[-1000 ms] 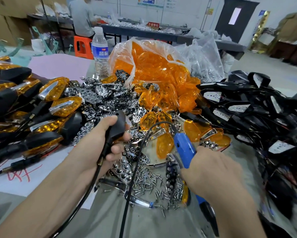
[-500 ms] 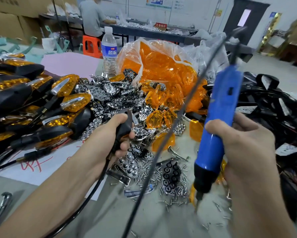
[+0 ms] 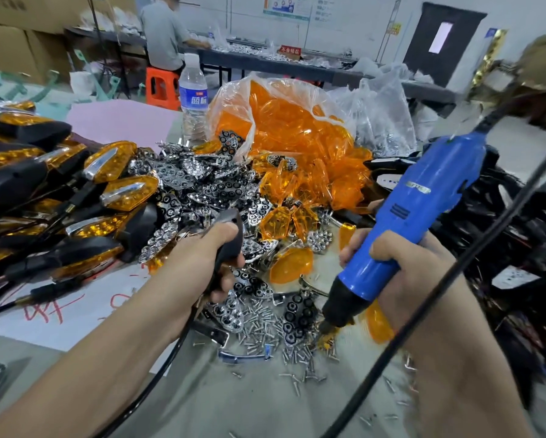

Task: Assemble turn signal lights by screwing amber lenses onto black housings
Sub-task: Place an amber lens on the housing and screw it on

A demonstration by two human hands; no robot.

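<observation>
The left hand point(image 3: 199, 263) curls its fingers round a black housing point(image 3: 230, 235). The right hand point(image 3: 404, 270) clenches a blue screwdriver point(image 3: 410, 216), bit down at the right edge of the screw pile point(image 3: 265, 330), with its cord point(image 3: 455, 279) crossing the forearm. Behind the pile lie chrome reflectors point(image 3: 186, 181) and bagged amber lenses point(image 3: 290, 131); left of it are finished lights point(image 3: 60, 191), right of it bare housings point(image 3: 524, 235).

- Bright, even indoor light; shadows soft and faint.
- Glints on the heap of shiny chrome reflector plates point(image 3: 183, 181) and the clear plastic bag of orange lenses point(image 3: 284, 115).
- Wide-angle bending at edges; far right corner blurred.
</observation>
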